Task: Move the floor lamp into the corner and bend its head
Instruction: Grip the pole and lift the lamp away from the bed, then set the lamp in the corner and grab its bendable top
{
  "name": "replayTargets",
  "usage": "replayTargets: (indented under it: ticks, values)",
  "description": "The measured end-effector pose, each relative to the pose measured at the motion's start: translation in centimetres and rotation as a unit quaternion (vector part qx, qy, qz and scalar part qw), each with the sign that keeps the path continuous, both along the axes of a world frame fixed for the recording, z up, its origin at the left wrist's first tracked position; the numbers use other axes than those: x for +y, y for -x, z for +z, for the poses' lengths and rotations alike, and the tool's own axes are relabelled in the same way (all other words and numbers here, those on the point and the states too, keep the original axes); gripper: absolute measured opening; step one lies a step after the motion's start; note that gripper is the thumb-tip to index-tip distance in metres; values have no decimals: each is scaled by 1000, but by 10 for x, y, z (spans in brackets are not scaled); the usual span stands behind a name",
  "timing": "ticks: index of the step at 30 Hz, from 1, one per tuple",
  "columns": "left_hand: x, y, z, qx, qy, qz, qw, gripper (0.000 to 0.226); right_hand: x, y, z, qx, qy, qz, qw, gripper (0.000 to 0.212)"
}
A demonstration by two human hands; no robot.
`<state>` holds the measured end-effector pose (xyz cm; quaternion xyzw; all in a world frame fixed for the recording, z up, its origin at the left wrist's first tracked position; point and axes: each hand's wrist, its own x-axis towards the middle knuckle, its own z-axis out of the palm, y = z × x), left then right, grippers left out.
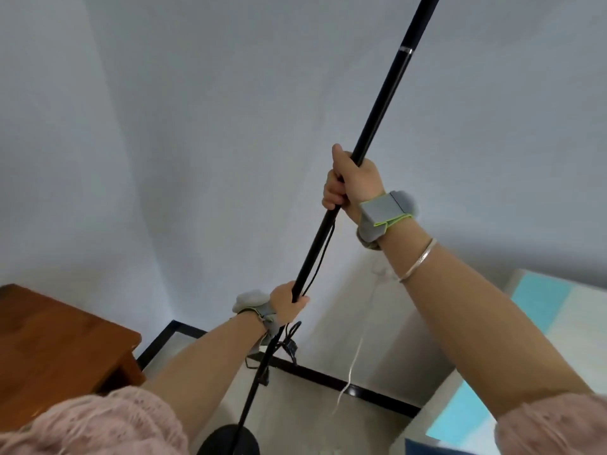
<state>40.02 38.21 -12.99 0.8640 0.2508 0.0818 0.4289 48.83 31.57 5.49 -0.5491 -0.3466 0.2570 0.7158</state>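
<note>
"At the centre of the view, what was held?" the student asked.

"A black pole [377,126]," the tutor replied. "It slanted from lower left to upper right and left the view at the top edge. A silver ring [406,50] marked a joint high on it, and a thin black cord [323,254] hung in a loop just beside the shaft."

"And the state of each grip?"

"The right grip [351,182] was closed round the pole at mid-height, fingers curled about the shaft. The left grip [287,302] was closed round the same pole lower down, well apart from the right. Neither was open. Each held the pole and nothing else that could be seen."

"What was worn on the arms?"

"A grey right wrist band [384,213] edged in green, a matching left wrist band [254,307], and a silver bangle [418,261] on the right forearm. Pink knitted sleeves [98,421] ended near the elbows."

"Where did the pole end?"

"It ran down to a dark rounded object [230,438] at the bottom edge. Whether the two were joined could not be told."

"And the surroundings?"

"A pale wall [197,126] stood behind, with a black skirting strip [345,385] along its foot. A white string [354,356] hung against the wall to the right of the pole. A brown wooden bench [59,343] stood at lower left, and a blue-and-white surface [542,310] lay at far right."
</note>
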Motion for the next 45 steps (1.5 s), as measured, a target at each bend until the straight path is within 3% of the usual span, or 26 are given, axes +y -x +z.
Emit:
replayTargets:
  ticks: [10, 20, 26, 29, 31, 34, 40, 45]
  values:
    - [238, -54, -6, 2, 5, 107, 994, 41, 240, -60, -6, -19, -21, 85, 996, 50]
    - [420, -21, -23, 17, 34, 153, 988, 37, 425, -23, -23, -46, -25, 104, 993, 50]
    - [512, 7, -57, 49, 50, 156, 985, 33, 518, 6, -52, -55, 19, 85, 995, 48]
    - [531, 13, -58, 84, 39, 120, 988, 11, 542, 13, -66, -64, 35, 56, 996, 48]
    - [543, 17, -57, 140, 1, 87, 986, 28, 558, 19, -79, -68, 58, 42, 995, 49]
    - [559, 36, -57, 188, -35, 73, 979, 31, 578, 30, -87, -71, 80, 51, 993, 47]
    - [575, 111, -49, 217, -42, 151, 964, 31, 598, 36, -86, -74, 94, 104, 987, 45]
    - [570, 156, 9, 178, -69, 222, 956, 30, 597, 36, -40, -145, 61, 119, 980, 34]
